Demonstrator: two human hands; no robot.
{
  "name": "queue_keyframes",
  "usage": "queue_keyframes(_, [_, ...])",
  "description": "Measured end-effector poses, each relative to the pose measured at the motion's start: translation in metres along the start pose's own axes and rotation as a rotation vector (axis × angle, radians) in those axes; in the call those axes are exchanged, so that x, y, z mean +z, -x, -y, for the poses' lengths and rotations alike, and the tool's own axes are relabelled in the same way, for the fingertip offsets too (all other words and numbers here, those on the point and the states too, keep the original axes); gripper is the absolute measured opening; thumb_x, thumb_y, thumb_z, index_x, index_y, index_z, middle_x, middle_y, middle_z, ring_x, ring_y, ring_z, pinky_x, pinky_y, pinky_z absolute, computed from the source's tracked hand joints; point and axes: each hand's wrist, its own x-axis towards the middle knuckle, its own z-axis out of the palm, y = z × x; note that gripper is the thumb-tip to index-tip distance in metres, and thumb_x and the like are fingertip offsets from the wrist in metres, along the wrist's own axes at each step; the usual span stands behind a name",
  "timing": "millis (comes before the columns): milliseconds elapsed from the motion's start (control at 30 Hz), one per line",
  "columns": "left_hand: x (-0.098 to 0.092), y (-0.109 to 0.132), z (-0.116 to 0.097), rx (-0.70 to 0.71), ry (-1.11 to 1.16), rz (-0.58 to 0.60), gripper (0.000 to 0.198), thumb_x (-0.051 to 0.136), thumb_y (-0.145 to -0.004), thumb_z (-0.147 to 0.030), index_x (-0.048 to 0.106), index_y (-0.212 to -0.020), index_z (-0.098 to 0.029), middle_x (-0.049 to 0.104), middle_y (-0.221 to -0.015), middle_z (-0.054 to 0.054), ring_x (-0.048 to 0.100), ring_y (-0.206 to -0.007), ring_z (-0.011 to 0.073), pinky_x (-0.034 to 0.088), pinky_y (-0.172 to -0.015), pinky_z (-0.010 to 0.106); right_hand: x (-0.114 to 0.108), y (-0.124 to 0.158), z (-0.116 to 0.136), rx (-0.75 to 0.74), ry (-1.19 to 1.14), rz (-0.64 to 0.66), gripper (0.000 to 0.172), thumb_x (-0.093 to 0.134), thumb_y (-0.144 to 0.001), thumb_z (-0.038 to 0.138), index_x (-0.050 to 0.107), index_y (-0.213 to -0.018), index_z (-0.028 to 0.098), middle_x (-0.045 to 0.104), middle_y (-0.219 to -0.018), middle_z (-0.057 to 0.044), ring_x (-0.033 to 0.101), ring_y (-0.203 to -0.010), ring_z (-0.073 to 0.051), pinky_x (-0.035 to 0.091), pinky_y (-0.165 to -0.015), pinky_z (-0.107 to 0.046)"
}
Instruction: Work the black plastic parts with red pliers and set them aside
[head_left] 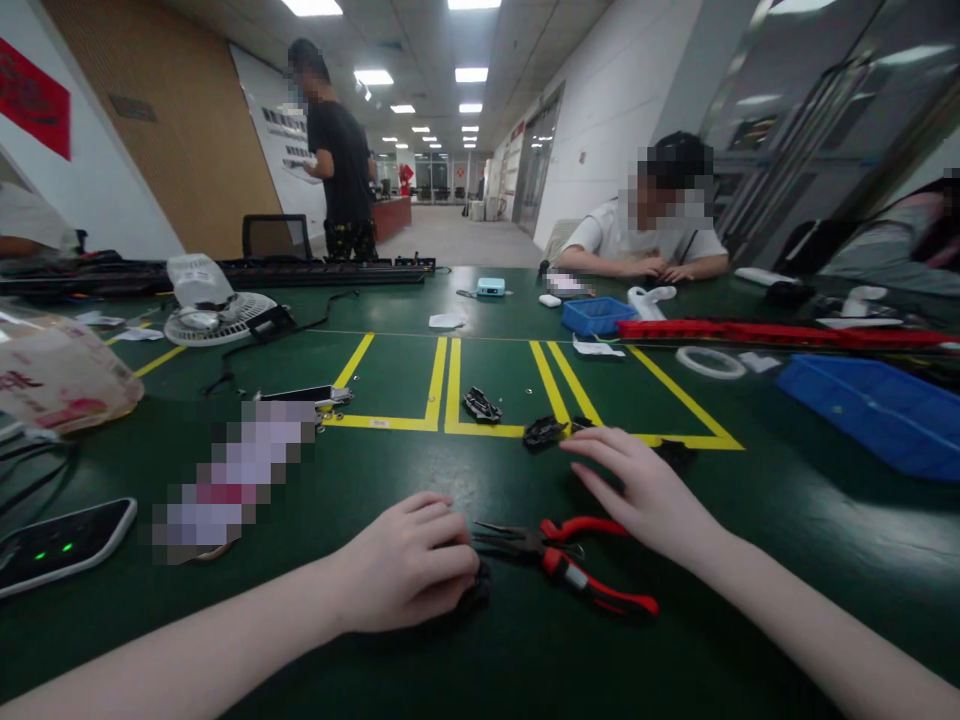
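My left hand rests low over the table with its fingers curled around a small black plastic part, which shows only at its edge. Just right of it lie needle-nose pliers with red and black handles, jaws pointing left. My right hand hovers beyond the pliers, fingers stretched out and apart. Near its fingertips are a black moulded part and another dark piece partly covered by the fingers. A third black part sits inside the yellow tape lines, farther off.
On the left lie a blurred-out phone-like item, a device with green lights, a white fan and a plastic bag. To the right are a blue tray, a white tape ring and a long red strip. A person sits opposite.
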Motion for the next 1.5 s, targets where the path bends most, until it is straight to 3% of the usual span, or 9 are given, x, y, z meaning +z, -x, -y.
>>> queue_keyframes(167, [-0.002,0.000,-0.002,-0.056,0.077,0.067,0.011,0.047,-0.098,-0.022,0.058,-0.099,-0.021,0.064,-0.099,0.003,0.057,-0.089,0.0177,0.045,-0.083,0.033,0.005,-0.032,-0.028,-0.025,0.074,0.021,0.022,0.049,-0.094,0.026,0.069,-0.103,0.020,0.069,-0.108,-0.012,0.061,-0.104,-0.027,0.050,-0.090,-0.049])
queue_keyframes(367, [-0.001,0.000,-0.002,-0.081,0.132,0.082,0.011,0.046,-0.099,-0.024,0.057,-0.098,-0.021,0.064,-0.099,0.003,0.057,-0.089,0.0181,0.042,-0.084,0.034,0.018,-0.037,-0.037,-0.058,0.065,0.082,0.017,0.057,-0.089,0.021,0.071,-0.098,0.023,0.070,-0.107,-0.009,0.062,-0.104,-0.026,0.052,-0.091,-0.047])
queue_keyframes(500, [-0.005,-0.001,-0.002,-0.120,0.207,0.095,0.013,0.047,-0.098,-0.026,0.058,-0.103,-0.021,0.064,-0.101,0.003,0.057,-0.091,0.0181,0.042,-0.087,0.034,0.021,-0.033,-0.035,-0.035,0.058,0.076,0.018,0.055,-0.090,0.019,0.071,-0.099,0.021,0.070,-0.101,-0.010,0.064,-0.097,-0.026,0.053,-0.086,-0.046])
queue_keyframes(767, [-0.013,-0.003,-0.003,-0.216,0.311,-0.004,0.021,0.042,-0.100,-0.026,0.059,-0.110,-0.020,0.066,-0.104,0.005,0.059,-0.096,0.0183,0.044,-0.087,0.032,0.018,-0.033,-0.025,0.053,-0.023,0.008,0.022,0.049,-0.094,0.026,0.069,-0.100,0.021,0.069,-0.096,-0.009,0.066,-0.091,-0.024,0.053,-0.083,-0.043])
queue_keyframes(900, [-0.013,-0.004,-0.003,-0.192,0.298,0.018,0.020,0.043,-0.100,-0.024,0.059,-0.112,-0.021,0.067,-0.105,0.004,0.060,-0.095,0.0179,0.045,-0.087,0.032,0.012,-0.034,-0.024,0.115,-0.100,0.016,0.022,0.048,-0.094,0.028,0.069,-0.099,0.020,0.070,-0.093,-0.008,0.067,-0.086,-0.022,0.054,-0.077,-0.038])
queue_keyframes(1067, [-0.012,-0.004,-0.003,-0.174,0.274,0.032,0.019,0.044,-0.099,-0.022,0.059,-0.112,-0.021,0.067,-0.105,0.004,0.060,-0.095,0.0173,0.043,-0.088,0.032,0.010,-0.029,-0.012,0.154,-0.159,0.052,0.018,0.054,-0.090,0.029,0.071,-0.094,0.022,0.070,-0.092,-0.009,0.065,-0.091,-0.026,0.050,-0.086,-0.046])
queue_keyframes(1167, [-0.012,-0.004,-0.002,-0.168,0.259,0.049,0.019,0.044,-0.100,-0.022,0.058,-0.113,-0.021,0.066,-0.105,0.005,0.060,-0.095,0.0176,0.043,-0.086,0.032,0.010,-0.028,0.000,0.218,-0.242,0.060,0.017,0.056,-0.089,0.029,0.071,-0.093,0.021,0.069,-0.094,-0.009,0.063,-0.093,-0.025,0.048,-0.089,-0.047])
queue_keyframes(1367, [-0.012,-0.005,-0.002,-0.173,0.267,0.049,0.020,0.045,-0.100,-0.022,0.058,-0.114,-0.020,0.067,-0.105,0.005,0.061,-0.093,0.0174,0.044,-0.084,0.032,0.013,-0.032,0.005,0.462,-0.552,0.197,0.021,0.061,-0.087,0.032,0.072,-0.095,0.017,0.071,-0.077,-0.004,0.062,-0.063,-0.015,0.054,-0.061,-0.032])
queue_keyframes(1500, [-0.013,-0.005,-0.002,-0.187,0.288,0.062,0.020,0.046,-0.099,-0.022,0.058,-0.114,-0.020,0.068,-0.106,0.005,0.062,-0.094,0.0177,0.044,-0.083,0.032,0.021,-0.032,-0.004,0.605,-0.735,0.189,0.019,0.062,-0.087,0.029,0.072,-0.094,0.015,0.071,-0.078,-0.007,0.064,-0.064,-0.015,0.057,-0.057,-0.028])
